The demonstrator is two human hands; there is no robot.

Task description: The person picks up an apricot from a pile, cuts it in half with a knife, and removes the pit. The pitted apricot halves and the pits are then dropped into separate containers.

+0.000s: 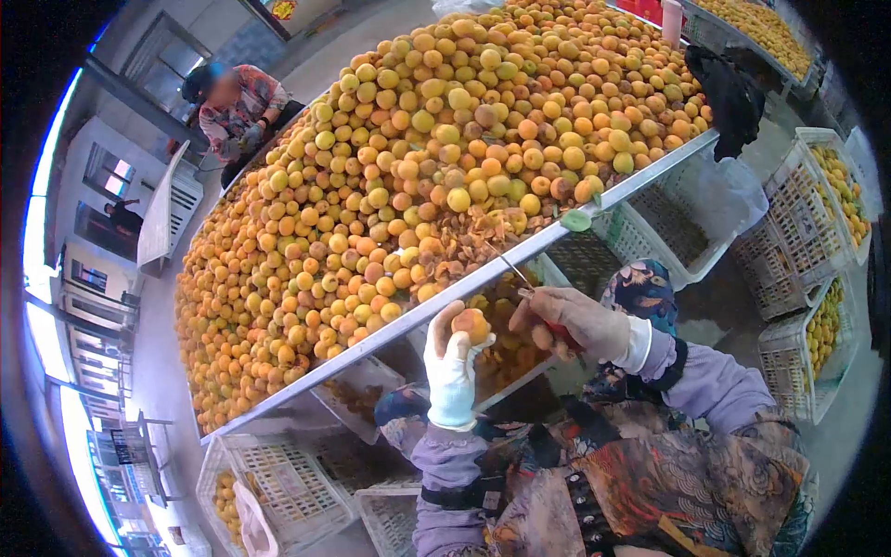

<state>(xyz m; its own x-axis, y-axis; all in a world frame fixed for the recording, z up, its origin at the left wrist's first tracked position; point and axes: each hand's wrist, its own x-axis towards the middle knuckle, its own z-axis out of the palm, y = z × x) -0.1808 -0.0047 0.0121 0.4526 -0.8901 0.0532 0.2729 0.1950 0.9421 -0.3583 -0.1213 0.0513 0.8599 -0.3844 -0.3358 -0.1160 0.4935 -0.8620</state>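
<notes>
My left hand (452, 367), in a white glove, holds an orange apricot (471, 325) between its fingers, just in front of the table's metal rim (445, 295). To its right, my right hand (577, 323), in a soiled glove, grips a thin-bladed knife (510, 263) whose red handle is mostly covered by the fingers. The blade points up and left across the rim, apart from the apricot. Beyond the rim rises a large heap of apricots (399, 167). Brown scraps and cut pieces (464, 246) lie on the heap's near edge.
Below my hands stands a crate holding apricot pieces (506, 357). More plastic crates (278, 473) stand at lower left and others (789, 241) at right. A green leaf (575, 220) lies on the rim, and a black bag (724, 97) hangs farther right. Another person (243, 107) works at far left.
</notes>
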